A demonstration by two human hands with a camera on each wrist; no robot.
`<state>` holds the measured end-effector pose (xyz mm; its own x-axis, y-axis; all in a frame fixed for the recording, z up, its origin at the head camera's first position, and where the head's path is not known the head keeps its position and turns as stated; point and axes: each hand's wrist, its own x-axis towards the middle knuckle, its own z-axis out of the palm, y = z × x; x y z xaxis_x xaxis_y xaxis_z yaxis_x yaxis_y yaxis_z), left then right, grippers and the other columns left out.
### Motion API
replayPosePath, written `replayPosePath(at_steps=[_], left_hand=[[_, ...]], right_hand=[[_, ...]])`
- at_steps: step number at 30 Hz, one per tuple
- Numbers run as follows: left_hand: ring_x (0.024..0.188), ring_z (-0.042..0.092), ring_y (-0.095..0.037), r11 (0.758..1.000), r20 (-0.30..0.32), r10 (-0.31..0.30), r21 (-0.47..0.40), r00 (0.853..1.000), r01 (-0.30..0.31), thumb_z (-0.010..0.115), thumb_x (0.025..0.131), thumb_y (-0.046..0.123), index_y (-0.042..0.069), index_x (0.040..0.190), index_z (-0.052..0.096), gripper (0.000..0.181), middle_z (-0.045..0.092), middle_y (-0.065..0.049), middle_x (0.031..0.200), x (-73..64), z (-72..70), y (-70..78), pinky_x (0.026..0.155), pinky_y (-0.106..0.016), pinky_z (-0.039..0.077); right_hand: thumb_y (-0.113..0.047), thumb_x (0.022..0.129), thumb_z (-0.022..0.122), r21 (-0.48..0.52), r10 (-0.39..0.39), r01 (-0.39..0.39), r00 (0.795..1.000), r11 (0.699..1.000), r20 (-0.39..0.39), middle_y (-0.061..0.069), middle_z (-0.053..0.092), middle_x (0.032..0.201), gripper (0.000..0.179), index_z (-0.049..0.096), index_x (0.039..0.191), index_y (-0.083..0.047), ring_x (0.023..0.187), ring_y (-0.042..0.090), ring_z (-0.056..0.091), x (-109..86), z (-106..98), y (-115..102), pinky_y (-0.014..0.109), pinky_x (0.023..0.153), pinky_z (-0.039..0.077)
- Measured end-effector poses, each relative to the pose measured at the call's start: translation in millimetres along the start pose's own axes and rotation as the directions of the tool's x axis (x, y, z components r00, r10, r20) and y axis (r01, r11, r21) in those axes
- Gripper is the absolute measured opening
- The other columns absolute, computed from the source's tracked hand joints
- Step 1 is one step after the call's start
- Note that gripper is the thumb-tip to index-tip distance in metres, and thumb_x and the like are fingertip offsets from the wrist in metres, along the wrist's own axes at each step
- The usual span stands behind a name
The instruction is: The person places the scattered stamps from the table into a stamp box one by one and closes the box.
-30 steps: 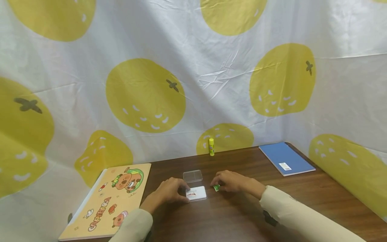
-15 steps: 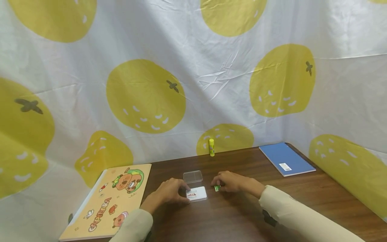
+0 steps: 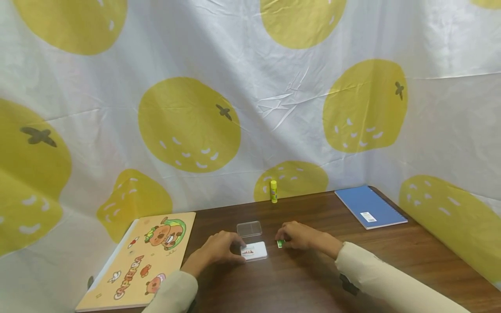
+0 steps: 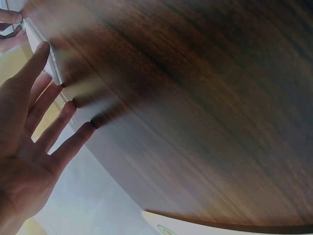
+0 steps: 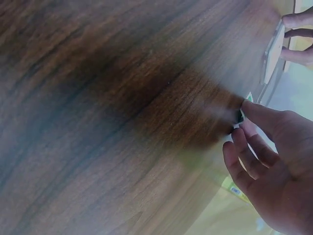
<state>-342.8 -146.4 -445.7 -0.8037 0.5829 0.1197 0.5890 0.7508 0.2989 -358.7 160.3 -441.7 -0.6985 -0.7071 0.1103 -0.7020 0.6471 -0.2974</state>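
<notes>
A white card with red print (image 3: 258,249) lies in a shallow clear plastic case (image 3: 258,259) on the table. My left hand (image 3: 219,248) holds this case at its left end, thumb on the near edge and fingers at the far edge; in the left wrist view the other fingertips touch the table. To the right, my right hand (image 3: 299,235) pinches a small flat green-and-white piece (image 3: 280,244) between thumb and fingertips, right at the tabletop. The fingers hide part of that piece. Just beyond the case lies a clear plastic lid (image 3: 249,228).
A yellow glue stick (image 3: 274,191) stands at the back by the fruit-print curtain (image 3: 250,52). The blue spiral notebook (image 3: 369,206) lies at the back right. At the left is a large capybara-printed pad (image 3: 137,261). All rest on a dark wooden table (image 3: 313,278).
My right hand has shifted very slightly to the right with the green piece, which has turned a little. The left hand and the case look unmoved.
</notes>
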Motion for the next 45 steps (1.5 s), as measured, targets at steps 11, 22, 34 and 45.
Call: replayPosePath(at_steps=[11,22,34,45], left_hand=[[0.101,0.068,-0.019,1.0,-0.007,0.007,0.003,1.0,-0.007,0.092,0.077,0.04,0.018,0.108,0.08,0.041,0.076,0.003,0.108,0.3,-0.6,0.1,0.088,-0.048,0.056],[0.102,0.069,-0.021,1.0,-0.013,0.02,0.009,1.0,-0.02,0.093,0.076,0.04,0.019,0.107,0.08,0.041,0.077,0.002,0.108,0.3,-1.0,0.6,0.087,-0.049,0.056],[0.102,0.069,-0.02,1.0,-0.005,0.006,0.013,1.0,-0.006,0.092,0.076,0.041,0.019,0.108,0.08,0.04,0.076,0.003,0.108,0.8,-0.1,-0.4,0.088,-0.048,0.056],[0.103,0.068,-0.02,1.0,-0.005,0.003,0.019,1.0,-0.003,0.092,0.076,0.041,0.02,0.108,0.08,0.04,0.076,0.004,0.109,0.8,0.0,-0.2,0.088,-0.048,0.056]], right_hand=[[-0.003,0.089,0.08,0.034,-0.013,0.014,1.0,0.999,-0.019,0.004,0.065,0.093,0.02,0.076,0.109,-0.004,0.085,0.015,0.061,-0.3,1.1,-2.2,0.024,0.075,0.052],[0.0,0.083,0.083,0.095,-0.031,0.042,0.993,0.995,-0.115,0.004,0.072,0.087,0.025,0.074,0.106,-0.005,0.076,0.013,0.062,-0.8,5.8,5.5,0.024,0.069,0.053],[0.009,0.086,0.076,0.227,0.029,0.009,0.986,0.974,-0.163,0.012,0.077,0.093,0.02,0.077,0.103,-0.001,0.079,0.023,0.074,-0.9,3.3,3.8,0.024,0.07,0.058],[0.008,0.087,0.076,0.262,0.006,0.042,0.984,0.964,-0.177,0.011,0.078,0.097,0.019,0.078,0.103,-0.001,0.084,0.023,0.076,8.7,0.7,-3.0,0.023,0.073,0.058]])
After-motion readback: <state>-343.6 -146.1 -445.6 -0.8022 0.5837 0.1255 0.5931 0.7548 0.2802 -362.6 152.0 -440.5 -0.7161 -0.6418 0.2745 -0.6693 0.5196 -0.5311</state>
